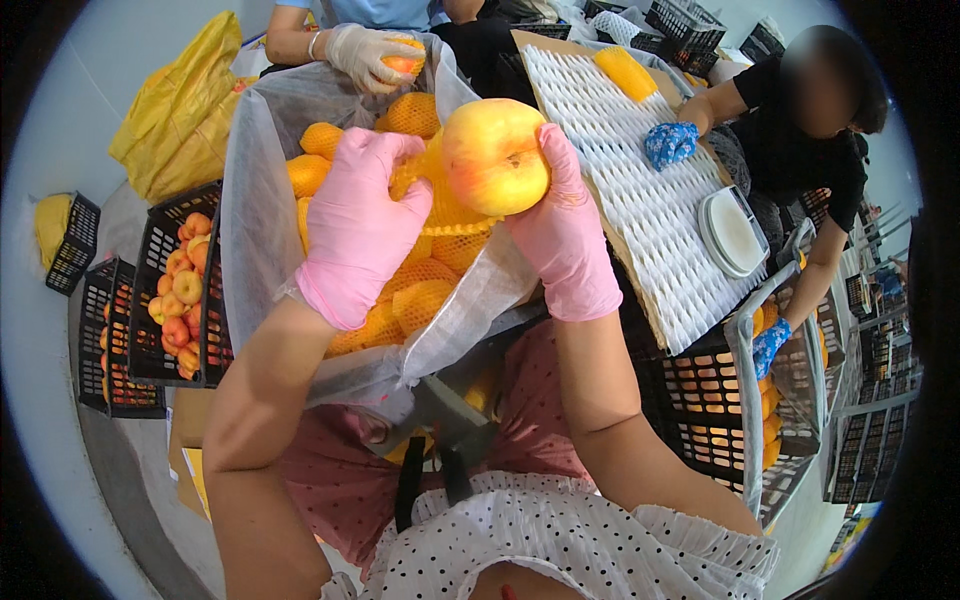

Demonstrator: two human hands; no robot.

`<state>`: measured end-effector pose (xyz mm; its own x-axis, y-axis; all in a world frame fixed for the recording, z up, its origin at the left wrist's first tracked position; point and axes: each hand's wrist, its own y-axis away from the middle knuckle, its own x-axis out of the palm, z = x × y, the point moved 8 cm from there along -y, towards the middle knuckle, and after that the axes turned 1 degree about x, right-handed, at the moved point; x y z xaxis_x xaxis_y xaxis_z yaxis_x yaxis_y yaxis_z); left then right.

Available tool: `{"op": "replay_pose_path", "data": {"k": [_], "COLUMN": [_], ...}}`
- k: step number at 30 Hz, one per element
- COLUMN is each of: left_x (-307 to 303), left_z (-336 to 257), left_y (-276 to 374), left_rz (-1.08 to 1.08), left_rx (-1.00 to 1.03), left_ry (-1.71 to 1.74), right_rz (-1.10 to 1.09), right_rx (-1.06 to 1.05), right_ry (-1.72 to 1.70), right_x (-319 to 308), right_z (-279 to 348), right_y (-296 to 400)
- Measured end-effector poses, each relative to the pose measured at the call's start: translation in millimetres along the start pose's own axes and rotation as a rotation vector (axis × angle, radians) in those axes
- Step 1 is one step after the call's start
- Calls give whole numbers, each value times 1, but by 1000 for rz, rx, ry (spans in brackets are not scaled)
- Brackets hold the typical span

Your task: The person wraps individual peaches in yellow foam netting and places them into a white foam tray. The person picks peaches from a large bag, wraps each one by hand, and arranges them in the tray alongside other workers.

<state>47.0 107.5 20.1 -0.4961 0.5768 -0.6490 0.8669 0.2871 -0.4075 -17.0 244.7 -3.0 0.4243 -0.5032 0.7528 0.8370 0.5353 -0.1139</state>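
In a pink glove, my right hand (559, 232) grips a large yellow peach (495, 157) with a faint red blush, thumb at its right side. My left hand (364, 217), also pink-gloved, pinches a yellow foam net sleeve (435, 184). The sleeve stretches from those fingers towards the peach, and its edge runs just beneath the fruit. Both hands are above a crate lined with whitish sheet (259, 225). Inside the crate lie several fruits in yellow foam nets (424, 304). My left palm hides part of them.
Black crates of bare peaches (180, 292) stand at left beside a yellow sack (180, 105). To the right, white foam netting (600, 150) covers a board bearing a scale (733, 231) and a yellow sleeve (625, 73). Across the crate, a co-worker's gloved hand (367, 60) holds a netted fruit. Another co-worker (802, 150) sits right.
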Motion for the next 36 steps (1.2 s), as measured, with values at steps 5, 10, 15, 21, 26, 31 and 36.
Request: {"op": "replay_pose_path", "data": {"k": [5,10,15,21,26,31,36], "left_x": [9,12,-4,-10,12,20,5], "left_z": [2,-2,18,10,12,12,25], "left_y": [0,3,-1,4,-3,-2,-10], "left_rz": [131,75,-103,-223,143,329,-13], "left_rx": [-108,-120,-219,118,-94,-355,-154], "left_ry": [636,777,554,290,687,1068,1059], "right_rz": [56,163,3,81,26,-18,2], "right_rx": [299,401,115,244,310,238,-365], "right_ry": [-366,-497,130,-43,-199,-104,1119], "right_x": [-1,0,-18,29,14,1,28], "right_z": [-22,-27,-22,-40,-44,-26,17], "right_y": [-4,-7,-8,16,10,4,16]}}
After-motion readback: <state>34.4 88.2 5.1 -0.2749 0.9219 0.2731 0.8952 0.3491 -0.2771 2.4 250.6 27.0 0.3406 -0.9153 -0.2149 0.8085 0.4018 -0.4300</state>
